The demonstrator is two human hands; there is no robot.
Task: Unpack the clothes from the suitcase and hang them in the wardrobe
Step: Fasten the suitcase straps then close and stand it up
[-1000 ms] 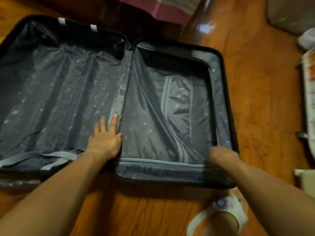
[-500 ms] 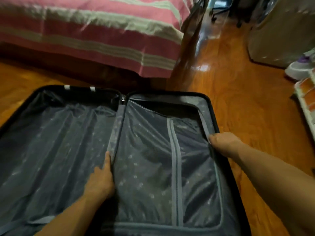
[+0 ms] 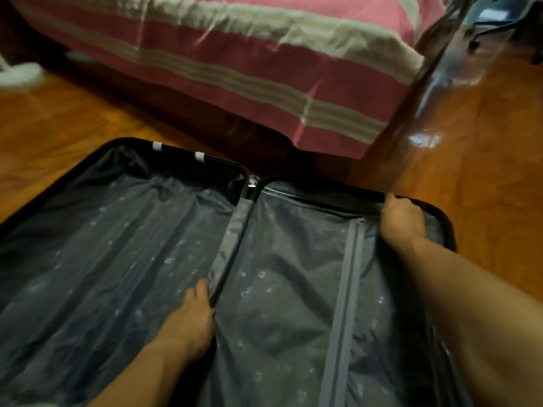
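A black suitcase (image 3: 117, 245) lies open flat on the floor, both halves lined in grey patterned fabric. A grey fabric panel (image 3: 293, 304) with a lighter strip down it covers the right half. No clothes show. My left hand (image 3: 191, 318) sits at the middle hinge, its fingertips tucked under the fold of lining there. My right hand (image 3: 402, 221) is curled over the far right corner of the right half and grips the rim. Whatever lies under the panel is hidden.
A bed with a pink and cream striped cover (image 3: 264, 69) stands just beyond the suitcase. Glossy wooden floor (image 3: 484, 142) runs along the right side. A white object (image 3: 20, 73) lies on the floor at the far left. Dark chair legs (image 3: 499, 22) show at the top right.
My view has tilted up towards the bed. My right hand has slid from the near right corner along the rim to the far right corner. My left hand's flat fingers have tucked into the hinge fold.
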